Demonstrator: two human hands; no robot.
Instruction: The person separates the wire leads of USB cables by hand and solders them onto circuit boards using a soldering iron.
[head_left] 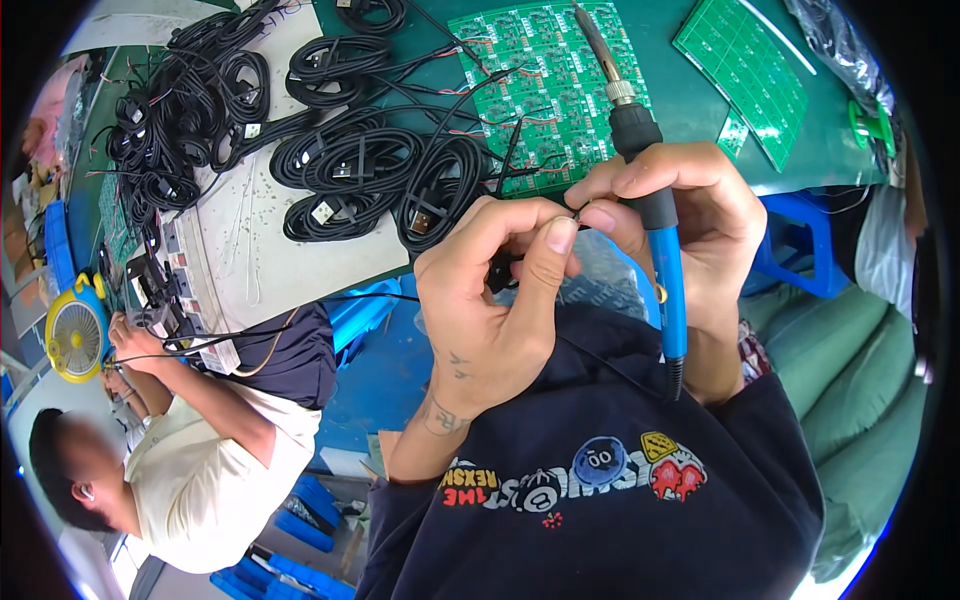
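My left hand (495, 310) is closed, thumb and forefinger pinching the end of a thin black cable. Held in my right hand (715, 210) is a soldering iron (667, 285) with a blue and black handle, its metal tip pointing up and away over the boards. The right fingertips also meet the left ones at the cable's end; exactly what they grip there is too small to make out. Just beyond both hands lies a green circuit board panel (550, 85), with several black cables joined to it by thin red and white wires.
Coiled black cables with USB plugs (345, 165) lie left of the panel, and more are heaped (185, 120) farther left. Another green panel (750, 75) and a green spool (872, 128) are at the right. At left, a co-worker (215, 440) sits near a yellow fan (77, 330).
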